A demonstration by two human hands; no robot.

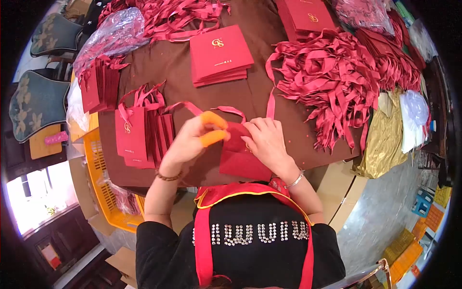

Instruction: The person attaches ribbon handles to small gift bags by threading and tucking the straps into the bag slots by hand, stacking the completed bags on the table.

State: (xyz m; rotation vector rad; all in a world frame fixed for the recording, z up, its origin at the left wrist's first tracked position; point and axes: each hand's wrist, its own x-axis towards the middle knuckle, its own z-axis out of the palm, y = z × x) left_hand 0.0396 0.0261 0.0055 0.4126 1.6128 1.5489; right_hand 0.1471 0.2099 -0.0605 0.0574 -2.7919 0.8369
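A red paper bag (243,156) lies at the table's front edge, close to my body. My right hand (265,139) rests on its upper right part, fingers bent over the bag's edge. At the bag's upper left is my left hand (199,135), with orange covers on thumb and forefinger; the fingertips are curled near a red ribbon (231,111), and whether they pinch it is unclear. The ribbon runs above both hands. Another strip of ribbon (271,105) stands up behind my right hand.
Red bags with gold print (221,54) are stacked beyond my hands on the brown tablecloth (163,60). Ribbon-handled bags (132,137) stand at the left. A large heap of red ribbons (332,82) lies at the right. A yellow crate (103,180) sits below left.
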